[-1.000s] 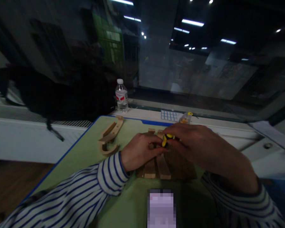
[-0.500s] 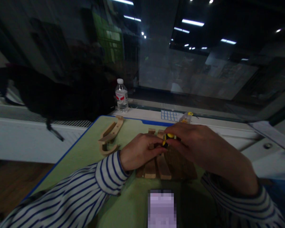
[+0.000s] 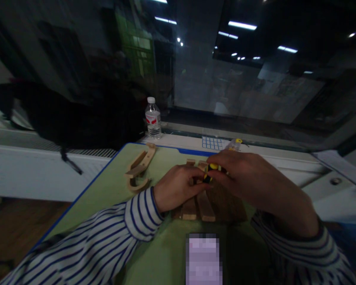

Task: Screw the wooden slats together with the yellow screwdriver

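Observation:
Two light wooden strips, the left one (image 3: 189,209) and the right one (image 3: 206,208), lie side by side on a dark brown board (image 3: 230,202). Above them my right hand (image 3: 246,174) pinches a small black-and-yellow tool (image 3: 214,166) between thumb and fingers. My left hand (image 3: 178,186) reaches in from the left, its thumb and fingertips closed on the tool's lower black-and-yellow end. The fingers hide part of the tool and the upper parts of the strips, so its tip cannot be made out.
Curved wooden pieces (image 3: 141,162) lie on the green tabletop (image 3: 101,198) at the left. A water bottle (image 3: 153,118) and a clear bag with yellow (image 3: 235,144) stand by the window. A phone (image 3: 203,259) lies at the near edge.
The view has shifted slightly. Both hands keep their hold on the tool, and the yellow part in my right hand looks slightly turned.

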`<state>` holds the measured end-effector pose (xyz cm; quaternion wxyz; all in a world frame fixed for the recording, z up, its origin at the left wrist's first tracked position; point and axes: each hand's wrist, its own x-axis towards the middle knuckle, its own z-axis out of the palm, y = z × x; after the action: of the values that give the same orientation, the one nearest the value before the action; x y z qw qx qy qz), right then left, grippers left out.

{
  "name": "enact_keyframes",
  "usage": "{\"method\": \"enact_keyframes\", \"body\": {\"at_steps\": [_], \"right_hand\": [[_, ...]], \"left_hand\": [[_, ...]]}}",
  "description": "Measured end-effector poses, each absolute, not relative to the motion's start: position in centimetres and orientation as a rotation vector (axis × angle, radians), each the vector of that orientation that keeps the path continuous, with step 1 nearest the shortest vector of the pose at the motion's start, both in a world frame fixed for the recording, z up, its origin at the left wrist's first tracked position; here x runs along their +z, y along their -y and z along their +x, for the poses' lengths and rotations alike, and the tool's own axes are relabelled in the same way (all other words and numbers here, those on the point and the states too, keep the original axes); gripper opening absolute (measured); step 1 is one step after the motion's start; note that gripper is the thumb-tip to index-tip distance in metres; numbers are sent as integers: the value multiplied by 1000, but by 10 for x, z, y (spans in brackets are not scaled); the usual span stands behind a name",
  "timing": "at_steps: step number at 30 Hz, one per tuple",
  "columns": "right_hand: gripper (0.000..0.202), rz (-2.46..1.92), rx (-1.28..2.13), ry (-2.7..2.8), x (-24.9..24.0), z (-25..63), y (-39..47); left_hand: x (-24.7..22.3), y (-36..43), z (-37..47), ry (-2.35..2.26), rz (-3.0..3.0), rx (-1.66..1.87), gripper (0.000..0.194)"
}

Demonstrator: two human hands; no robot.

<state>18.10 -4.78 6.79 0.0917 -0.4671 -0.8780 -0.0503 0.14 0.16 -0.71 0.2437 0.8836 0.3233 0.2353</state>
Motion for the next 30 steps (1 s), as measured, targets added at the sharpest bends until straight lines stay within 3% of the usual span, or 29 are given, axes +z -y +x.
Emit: {"method": "enact_keyframes", "body": {"at_steps": [11, 30], "right_hand": [[21, -1377, -81, 2613, 68, 180, 46], [26, -1369, -169, 2629, 71, 179, 47]], "left_hand": [[17, -6, 4, -968, 2593, 419, 16], [16, -7, 4, -872, 2471, 444, 15]]}}
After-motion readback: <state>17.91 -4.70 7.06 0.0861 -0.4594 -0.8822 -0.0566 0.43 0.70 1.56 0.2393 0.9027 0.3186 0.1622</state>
